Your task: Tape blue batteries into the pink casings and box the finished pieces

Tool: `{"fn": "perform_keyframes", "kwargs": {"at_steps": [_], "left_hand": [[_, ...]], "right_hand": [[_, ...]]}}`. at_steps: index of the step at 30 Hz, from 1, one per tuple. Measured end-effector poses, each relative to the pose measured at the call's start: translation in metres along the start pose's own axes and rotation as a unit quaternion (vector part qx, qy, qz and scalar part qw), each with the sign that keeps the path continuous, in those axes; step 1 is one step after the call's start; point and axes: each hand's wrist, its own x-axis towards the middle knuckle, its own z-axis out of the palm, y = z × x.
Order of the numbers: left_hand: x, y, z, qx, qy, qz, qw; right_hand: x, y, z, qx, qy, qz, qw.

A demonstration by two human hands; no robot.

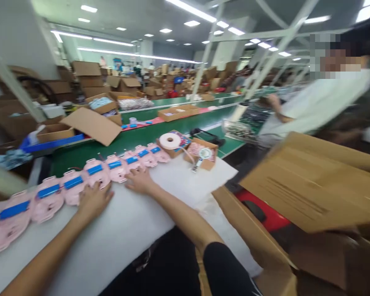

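Observation:
A row of several pink plastic shells [49, 205], each bearing a blue rectangular battery-like block [48, 190], runs along a white-covered worktop [123, 226]. My left hand [94, 200] rests at the near edge of the shells left of centre, its fingers spread and partly over one shell. Further right, my right hand [140, 181] lies with fingers apart against the near edge of another shell [118, 170]. Neither hand visibly grips anything, though the fingertips are slightly blurred. Thin dark and red wires show near some blocks.
A white tape roll [169, 141] stands beyond the row, beside a small cardboard box [200, 152] of small parts. Behind them runs a green conveyor [135, 137]. A large carton [314, 181] is at my right, near a co-worker in a light shirt [323, 102].

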Motion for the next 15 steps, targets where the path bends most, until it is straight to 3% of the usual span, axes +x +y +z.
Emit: {"fn": "perform_keyframes", "kwargs": {"at_steps": [6,15], "left_hand": [[-0.037,0.013,0.010,0.007,-0.023,0.012,1.000],[-0.128,0.033,0.028,-0.048,-0.039,0.081,0.995]], "right_hand": [[-0.047,-0.002,0.000,0.014,0.012,-0.024,1.000],[-0.153,-0.003,0.006,0.017,-0.024,-0.034,0.999]]}}
